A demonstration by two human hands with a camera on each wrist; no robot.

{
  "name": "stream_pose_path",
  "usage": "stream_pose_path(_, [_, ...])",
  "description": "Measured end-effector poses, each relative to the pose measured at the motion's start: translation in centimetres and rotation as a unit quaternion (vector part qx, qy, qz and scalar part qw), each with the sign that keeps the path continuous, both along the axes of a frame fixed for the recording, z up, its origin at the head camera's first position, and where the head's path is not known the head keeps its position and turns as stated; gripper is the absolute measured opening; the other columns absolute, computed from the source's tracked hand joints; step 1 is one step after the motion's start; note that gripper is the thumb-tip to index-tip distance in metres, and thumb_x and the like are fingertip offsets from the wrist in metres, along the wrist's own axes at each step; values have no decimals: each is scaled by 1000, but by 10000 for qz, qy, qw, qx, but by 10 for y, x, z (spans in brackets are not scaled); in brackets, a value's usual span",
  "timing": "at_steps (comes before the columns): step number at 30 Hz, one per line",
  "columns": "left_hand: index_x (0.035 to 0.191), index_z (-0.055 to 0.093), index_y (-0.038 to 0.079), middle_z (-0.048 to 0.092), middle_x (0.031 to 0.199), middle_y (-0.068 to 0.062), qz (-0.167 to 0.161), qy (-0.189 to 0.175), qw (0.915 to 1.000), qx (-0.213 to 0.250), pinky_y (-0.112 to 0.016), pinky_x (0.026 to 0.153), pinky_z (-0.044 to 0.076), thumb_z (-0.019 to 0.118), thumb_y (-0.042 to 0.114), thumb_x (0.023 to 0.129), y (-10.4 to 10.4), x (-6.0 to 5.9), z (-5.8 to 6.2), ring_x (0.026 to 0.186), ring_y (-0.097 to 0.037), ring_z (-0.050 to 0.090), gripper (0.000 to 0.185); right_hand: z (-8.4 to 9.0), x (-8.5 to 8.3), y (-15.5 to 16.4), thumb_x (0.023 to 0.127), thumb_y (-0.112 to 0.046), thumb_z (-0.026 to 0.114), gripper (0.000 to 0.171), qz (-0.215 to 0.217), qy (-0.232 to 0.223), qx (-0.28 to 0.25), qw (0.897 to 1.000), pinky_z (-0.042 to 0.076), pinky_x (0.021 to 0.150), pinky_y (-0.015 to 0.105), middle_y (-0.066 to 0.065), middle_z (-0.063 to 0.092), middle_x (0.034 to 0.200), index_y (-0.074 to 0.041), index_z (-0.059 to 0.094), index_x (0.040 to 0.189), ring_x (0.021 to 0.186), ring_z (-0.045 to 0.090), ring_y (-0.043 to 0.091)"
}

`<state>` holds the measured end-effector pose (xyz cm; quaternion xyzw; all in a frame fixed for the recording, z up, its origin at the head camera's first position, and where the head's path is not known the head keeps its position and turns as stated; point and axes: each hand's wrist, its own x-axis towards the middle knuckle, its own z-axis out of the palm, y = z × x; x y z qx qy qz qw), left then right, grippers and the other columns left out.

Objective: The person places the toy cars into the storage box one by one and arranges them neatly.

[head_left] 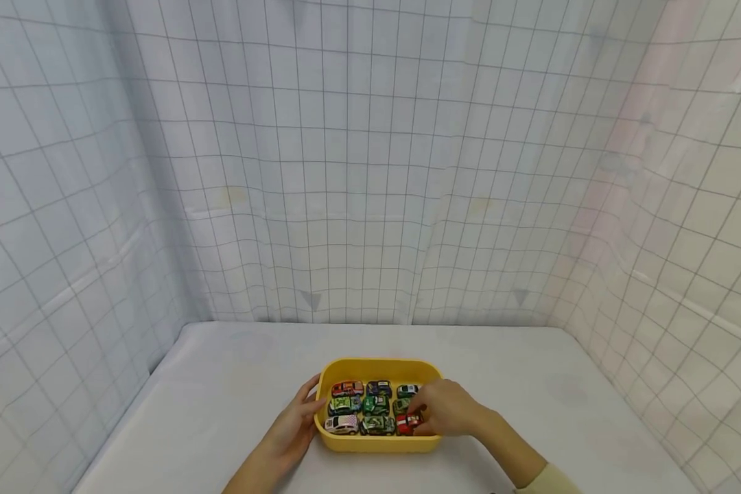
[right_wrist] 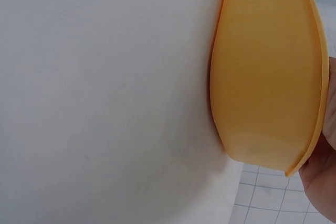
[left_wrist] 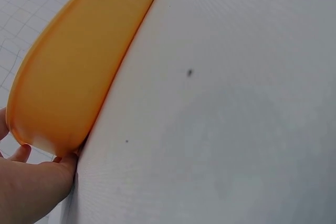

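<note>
A yellow tray (head_left: 377, 365) sits on the white table near its front edge and holds several toy cars in rows. My left hand (head_left: 316, 396) rests against the tray's left outer wall with fairly straight fingers; the left wrist view shows the hand (left_wrist: 31, 187) touching the tray's wall (left_wrist: 73, 72). My right hand (head_left: 421, 414) reaches into the tray's right side, its curled fingers pinching a red toy car (head_left: 406, 424) in the front right corner. In the right wrist view only the tray's outside (right_wrist: 268, 72) and the edge of the hand (right_wrist: 321, 177) show.
The other cars include an orange one (head_left: 347, 388), a dark blue one (head_left: 379, 388) and a white-pink one (head_left: 342, 425). Gridded white curtains close in the table (head_left: 234, 384) on three sides.
</note>
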<state>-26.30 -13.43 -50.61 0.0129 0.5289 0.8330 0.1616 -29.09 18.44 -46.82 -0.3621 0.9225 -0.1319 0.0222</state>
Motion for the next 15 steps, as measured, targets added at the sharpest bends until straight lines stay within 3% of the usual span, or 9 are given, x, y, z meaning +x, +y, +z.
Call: stream_pose_path(15, [165,10,8,9,167,-28,117,0,9999,-24,-55,123,11,46,7,107,1,-2,-1,152,-42,17,69,1,4,-6,73,-26,96,26,-285,-62,-15,9996,55,71,28,-15,72,91,-18,84,95,79,59,1])
